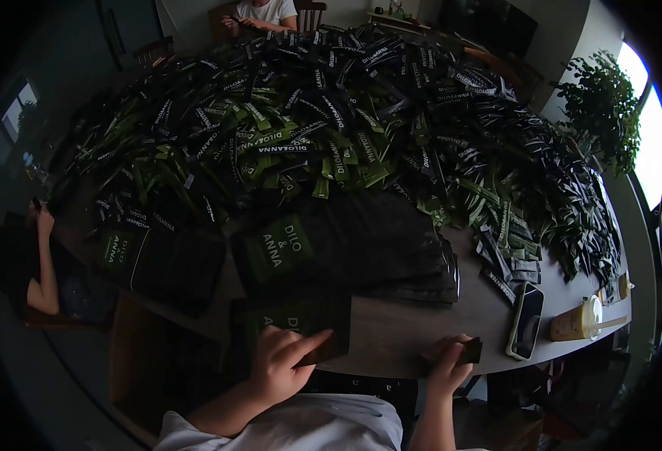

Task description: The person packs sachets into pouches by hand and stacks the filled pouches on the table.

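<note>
My left hand (284,364) is over a black pouch (331,316) with a green label lettered "DILO & ANNA", at the near table edge. Its index finger points right across the pouch while the other fingers curl around its near side; the exact grip is partly hidden. My right hand (445,362) is closed at the table edge, right of the pouch. A dark stick sachet (472,350) pokes out of the fist, and the rest of it is covered by the fingers. Just beyond lies a stack of the same black pouches (346,244).
A huge heap of black and green stick sachets (308,128) covers most of the table (391,338). Another pouch pile (173,267) lies left. A phone (525,321) and iced drink cup (575,319) stand right. One person (267,15) sits opposite, another (34,263) left.
</note>
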{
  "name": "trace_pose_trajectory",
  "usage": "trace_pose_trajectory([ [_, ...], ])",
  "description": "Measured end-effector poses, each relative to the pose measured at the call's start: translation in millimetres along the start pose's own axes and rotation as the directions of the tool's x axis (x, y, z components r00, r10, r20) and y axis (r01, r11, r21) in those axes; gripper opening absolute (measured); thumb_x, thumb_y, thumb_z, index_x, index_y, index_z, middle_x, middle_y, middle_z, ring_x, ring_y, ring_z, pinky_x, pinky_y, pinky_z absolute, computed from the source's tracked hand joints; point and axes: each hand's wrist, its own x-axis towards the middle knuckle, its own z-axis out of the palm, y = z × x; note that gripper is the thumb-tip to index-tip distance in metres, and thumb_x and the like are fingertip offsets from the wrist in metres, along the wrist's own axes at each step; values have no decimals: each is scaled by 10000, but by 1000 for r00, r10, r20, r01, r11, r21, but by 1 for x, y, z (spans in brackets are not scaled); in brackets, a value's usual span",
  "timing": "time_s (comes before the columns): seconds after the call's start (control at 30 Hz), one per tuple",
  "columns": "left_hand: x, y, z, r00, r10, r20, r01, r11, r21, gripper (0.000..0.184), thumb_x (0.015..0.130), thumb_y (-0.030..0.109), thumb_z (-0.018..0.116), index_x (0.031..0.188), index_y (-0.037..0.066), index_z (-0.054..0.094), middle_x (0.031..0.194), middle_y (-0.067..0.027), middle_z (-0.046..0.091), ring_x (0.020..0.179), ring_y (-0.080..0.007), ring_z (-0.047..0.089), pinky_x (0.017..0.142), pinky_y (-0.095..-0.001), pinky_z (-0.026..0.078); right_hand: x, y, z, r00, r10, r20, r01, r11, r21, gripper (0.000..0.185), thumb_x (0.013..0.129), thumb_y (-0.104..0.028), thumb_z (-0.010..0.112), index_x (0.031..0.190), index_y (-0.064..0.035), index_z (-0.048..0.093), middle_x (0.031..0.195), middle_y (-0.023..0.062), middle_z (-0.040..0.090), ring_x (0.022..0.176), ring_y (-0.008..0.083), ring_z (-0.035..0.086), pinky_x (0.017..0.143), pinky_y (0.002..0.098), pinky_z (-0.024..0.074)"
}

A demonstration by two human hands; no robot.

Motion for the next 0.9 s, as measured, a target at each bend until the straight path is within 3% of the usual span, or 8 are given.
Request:
trace_pose_trajectory([
  [0.07,-6,5,8,1000,-4,20,5,1000,-10,480,560,-31,640,1016,114,611,635,32,452,567,-118,461,601,-278,323,2,4,-1,994,-62,87,72,991,-117,109,902,-127,380,847,-40,412,658,46,456,449,93,411,446,206,366],
  [0.17,-15,10,15,998,-28,54,29,999,-20,497,572,-28,634,1044,126,595,643,42,456,587,-112,465,635,-282,318,-8,-13,4,977,200,-69,-167,928,332,115,891,-105,392,811,-28,420,612,45,468,456,90,424,433,205,336],
  [0.33,-30,26,27,971,43,235,-37,999,-29,445,602,19,630,1031,136,601,676,52,457,625,-102,472,633,-272,315,-26,-34,16,900,164,405,-118,984,-137,126,811,-86,543,845,-9,449,565,26,493,524,76,456,503,198,374],
  [0.5,-35,23,30,928,208,308,-171,975,-142,371,668,80,653,1033,86,589,740,24,501,693,-128,517,579,-254,385,-33,-46,27,841,369,396,-289,925,-247,269,696,-14,643,948,11,552,830,79,624,722,109,570,632,235,459],
  [0.6,-18,33,13,906,-164,390,394,667,-633,260,788,145,619,1015,30,566,952,-78,587,860,-148,571,715,-274,463,-31,-42,34,836,-188,516,309,938,-159,352,569,43,636,914,1,576,923,97,636,752,181,604,653,254,488],
  [0.7,-35,17,9,692,-420,587,722,412,-557,227,859,214,540,898,-9,550,722,-41,589,704,-57,544,612,-204,433,-36,-51,47,699,-314,642,551,810,-203,406,535,-1,586,940,-13,606,996,98,622,803,216,607,673,272,505],
  [0.8,-22,14,-9,497,-439,749,852,413,-323,211,890,184,491,922,-12,562,752,-30,606,712,-22,536,604,-181,435,-36,-45,48,690,-319,649,560,804,-201,423,563,-33,596,985,-11,600,1013,98,615,822,220,607,685,279,507],
  [0.9,-32,13,-8,637,-416,649,749,134,-649,154,836,85,566,950,-17,582,786,-24,628,726,-49,575,642,-190,475,-39,-53,48,684,-258,682,451,885,-118,470,569,-54,635,1033,-5,577,1032,119,602,833,232,607,693,291,505],
])
